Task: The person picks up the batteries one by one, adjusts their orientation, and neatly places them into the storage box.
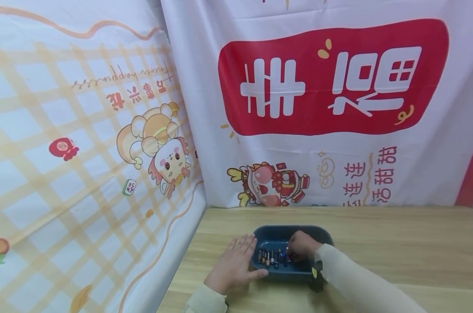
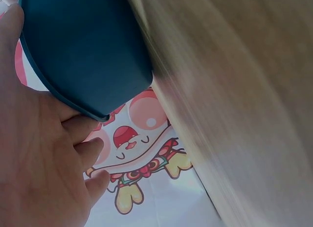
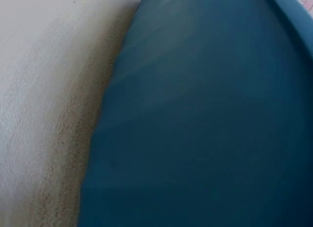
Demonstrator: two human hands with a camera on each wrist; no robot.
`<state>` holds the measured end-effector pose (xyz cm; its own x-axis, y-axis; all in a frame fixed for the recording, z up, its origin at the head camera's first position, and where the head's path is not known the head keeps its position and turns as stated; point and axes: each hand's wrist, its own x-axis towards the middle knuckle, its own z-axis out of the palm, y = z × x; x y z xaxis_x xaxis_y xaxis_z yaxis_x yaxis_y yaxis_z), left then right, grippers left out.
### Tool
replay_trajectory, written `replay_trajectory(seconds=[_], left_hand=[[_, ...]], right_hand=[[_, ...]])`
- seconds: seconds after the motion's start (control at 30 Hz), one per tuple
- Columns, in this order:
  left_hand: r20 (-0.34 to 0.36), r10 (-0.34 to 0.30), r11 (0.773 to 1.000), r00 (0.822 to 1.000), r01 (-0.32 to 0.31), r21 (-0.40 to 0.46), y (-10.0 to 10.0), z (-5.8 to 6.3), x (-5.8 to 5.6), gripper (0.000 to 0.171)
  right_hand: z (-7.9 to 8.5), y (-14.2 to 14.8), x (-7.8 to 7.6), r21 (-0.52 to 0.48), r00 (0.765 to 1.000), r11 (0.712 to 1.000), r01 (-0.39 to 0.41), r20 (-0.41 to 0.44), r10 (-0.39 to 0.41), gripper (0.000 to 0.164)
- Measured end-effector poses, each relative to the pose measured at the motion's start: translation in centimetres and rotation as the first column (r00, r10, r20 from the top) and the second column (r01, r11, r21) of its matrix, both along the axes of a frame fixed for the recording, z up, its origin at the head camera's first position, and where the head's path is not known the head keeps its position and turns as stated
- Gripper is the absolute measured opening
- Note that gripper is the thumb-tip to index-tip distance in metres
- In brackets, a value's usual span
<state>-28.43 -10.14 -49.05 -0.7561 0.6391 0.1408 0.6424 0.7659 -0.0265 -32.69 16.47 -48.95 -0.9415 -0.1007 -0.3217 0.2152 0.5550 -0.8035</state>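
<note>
A dark blue plastic basin (image 1: 293, 274) sits on the table, and several small batteries (image 1: 268, 258) lie side by side in its left half. My left hand (image 1: 236, 265) rests against the basin's left end, fingers extended along the rim and thumb at the near edge. In the left wrist view, the fingers of that hand (image 2: 54, 153) meet the rim of the basin (image 2: 88, 51). Reaching inside, my right hand (image 1: 302, 245) has its fingers curled down at a battery in the right part of the row, mostly hidden by them. The right wrist view shows only the basin's outer wall (image 3: 195, 119) and the tabletop.
The wooden table (image 1: 397, 248) extends to the right of the basin. A printed white cloth (image 1: 197, 108) hangs behind it, and another patterned cloth (image 1: 84, 174) covers the left side. A black strap with a wrist camera (image 1: 317, 278) overlaps the basin's near right corner.
</note>
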Motion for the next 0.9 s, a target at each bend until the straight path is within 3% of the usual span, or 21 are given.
replay_trajectory(seconds=[0.43, 0.73, 0.9], left_hand=[[0.002, -0.013, 1.000, 1.000, 0.013, 0.006, 0.9, 0.5, -0.3, 0.098], [-0.018, -0.008, 1.000, 1.000, 0.008, -0.002, 1.4, 0.2, -0.6, 0.100], [-0.012, -0.005, 1.000, 1.000, 0.005, -0.002, 1.4, 0.2, -0.6, 0.100]], right_hand=[[0.6, 1.1, 0.2, -0.027, 1.000, 1.000, 0.008, -0.011, -0.008, 0.006], [0.7, 2.7, 0.8, -0.002, 0.999, 1.000, 0.012, -0.036, -0.012, 0.006], [1.7, 3.4, 1.9, -0.012, 0.997, 1.000, -0.003, -0.075, 0.002, 0.018]])
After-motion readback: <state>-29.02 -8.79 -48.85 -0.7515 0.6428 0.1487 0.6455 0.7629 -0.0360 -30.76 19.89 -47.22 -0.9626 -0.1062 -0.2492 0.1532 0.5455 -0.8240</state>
